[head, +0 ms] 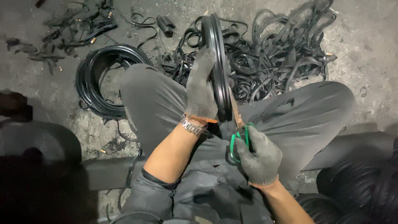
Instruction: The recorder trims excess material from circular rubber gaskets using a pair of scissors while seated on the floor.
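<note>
The gloved left hand is gripping an upright black rubber ring over the lap. The gloved right hand is clenching green-handled scissors, blades touching the ring's glossy, grooved lower edge

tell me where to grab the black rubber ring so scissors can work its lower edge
Grip the black rubber ring on its left flank at mid-height, as the left hand does. It stands upright and edge-on, so that leaves the lower edge free for the scissors in the right hand.
</note>
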